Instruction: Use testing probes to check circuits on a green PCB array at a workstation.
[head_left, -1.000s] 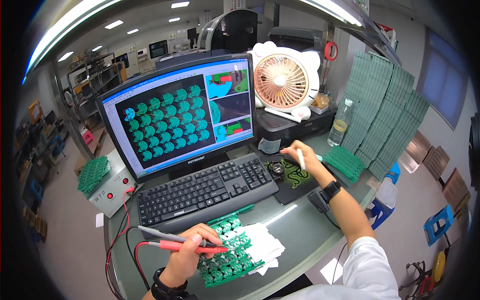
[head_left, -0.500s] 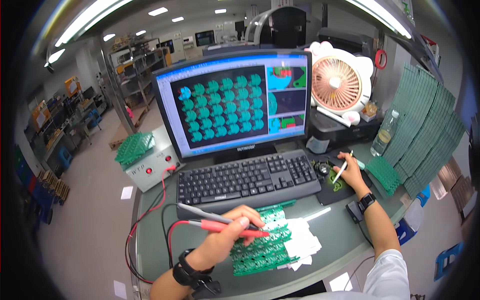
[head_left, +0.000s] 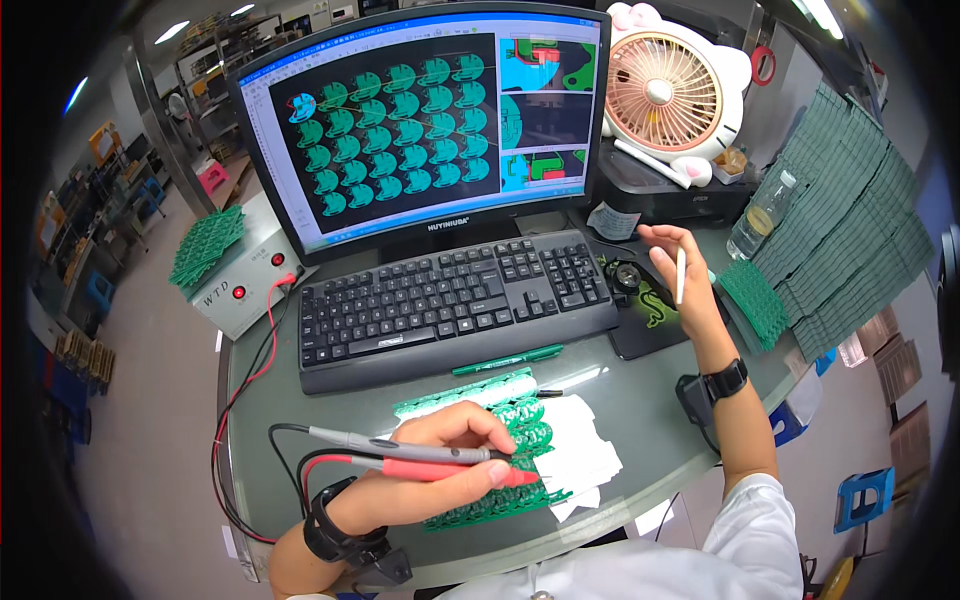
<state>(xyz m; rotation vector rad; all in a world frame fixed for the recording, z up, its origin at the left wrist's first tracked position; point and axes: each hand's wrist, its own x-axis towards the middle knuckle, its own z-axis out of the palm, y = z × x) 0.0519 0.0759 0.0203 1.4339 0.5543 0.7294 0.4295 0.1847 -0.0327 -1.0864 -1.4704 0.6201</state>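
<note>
Head view: the red probe (head_left: 420,469) and the grey probe (head_left: 385,444) are together in the left hand (head_left: 425,490), on the near side of the keyboard (head_left: 450,310), above the green circuit panel (head_left: 536,437). The long axis of both probes goes across the view, roughly along the keyboard but not quite parallel with it; their tips point to the right and slightly toward the person, and their cables leave at the left. The fingers of this hand are closed around both probes. The front end of the grey probe is hard to make out near the fingers, and I cannot tell whether the red tip touches the panel. The hand hides a large part of the panel, whose right side meets white papers (head_left: 580,460). Between panel and keyboard lies a green pen (head_left: 508,360).

To the right of the keyboard, the right hand (head_left: 695,290) is above the mouse mat (head_left: 640,340); its fingers are loosely bent and have hold of a white pen (head_left: 681,275), which stands nearly upright. Behind the keyboard is the monitor (head_left: 400,120).
</note>
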